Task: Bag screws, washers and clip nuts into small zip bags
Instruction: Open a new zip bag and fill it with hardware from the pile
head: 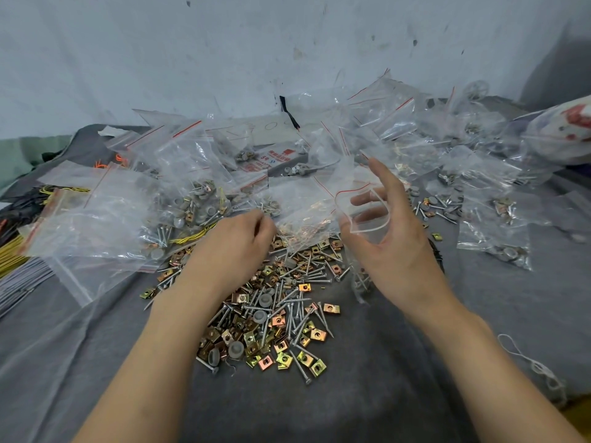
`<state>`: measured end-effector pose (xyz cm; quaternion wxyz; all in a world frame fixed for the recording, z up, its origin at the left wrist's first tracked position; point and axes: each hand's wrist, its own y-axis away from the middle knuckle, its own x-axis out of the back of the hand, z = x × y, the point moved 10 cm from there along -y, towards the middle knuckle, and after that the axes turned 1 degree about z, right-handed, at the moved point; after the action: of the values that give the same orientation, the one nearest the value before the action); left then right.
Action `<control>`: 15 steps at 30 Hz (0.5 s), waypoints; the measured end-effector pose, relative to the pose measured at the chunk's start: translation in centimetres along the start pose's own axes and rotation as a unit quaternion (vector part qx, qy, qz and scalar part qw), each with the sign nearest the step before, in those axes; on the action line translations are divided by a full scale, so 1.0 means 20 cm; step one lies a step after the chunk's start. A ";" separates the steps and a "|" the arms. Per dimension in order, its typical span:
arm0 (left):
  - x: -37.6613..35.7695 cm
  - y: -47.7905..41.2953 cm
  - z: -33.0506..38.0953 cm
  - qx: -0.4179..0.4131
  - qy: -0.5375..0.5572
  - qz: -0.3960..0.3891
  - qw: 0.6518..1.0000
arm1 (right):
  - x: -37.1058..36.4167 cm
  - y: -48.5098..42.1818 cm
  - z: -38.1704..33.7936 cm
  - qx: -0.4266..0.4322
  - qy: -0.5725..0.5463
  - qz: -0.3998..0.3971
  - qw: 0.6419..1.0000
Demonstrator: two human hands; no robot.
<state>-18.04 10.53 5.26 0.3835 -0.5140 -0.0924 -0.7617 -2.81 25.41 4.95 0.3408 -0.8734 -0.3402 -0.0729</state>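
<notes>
A loose pile of silver screws (289, 302), grey washers (265, 298) and gold clip nuts (284, 358) lies on the grey cloth in front of me. My right hand (390, 241) holds a small clear zip bag (361, 203) with a red seal line, thumb and fingers spreading its mouth. My left hand (236, 238) hovers over the far end of the pile with fingertips pinched together beside the bag; what it pinches is too small to make out.
Several filled zip bags (499, 225) lie at the right and back. Empty zip bags (96, 225) are heaped at the left. A printed box (271, 158) sits at the back by the wall. Yellow cable ties (12, 254) lie at the far left, a white string (531, 362) at the right.
</notes>
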 end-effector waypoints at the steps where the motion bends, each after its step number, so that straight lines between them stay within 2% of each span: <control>1: 0.01 0.00 0.00 -0.004 0.001 0.007 1.000 | 0.00 0.00 0.00 0.000 0.001 0.000 1.000; 9: 0.06 -0.01 0.01 -0.024 -0.002 0.059 0.998 | 0.00 0.00 0.00 0.003 0.009 0.002 1.000; 15: 0.09 -0.03 0.01 0.002 0.123 0.078 0.989 | 0.00 0.00 0.00 0.003 0.004 0.003 1.000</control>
<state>-18.64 10.14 7.13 0.4509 -0.4214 -0.0059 -0.7868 -2.89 25.37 4.92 0.3450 -0.8729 -0.3368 -0.0744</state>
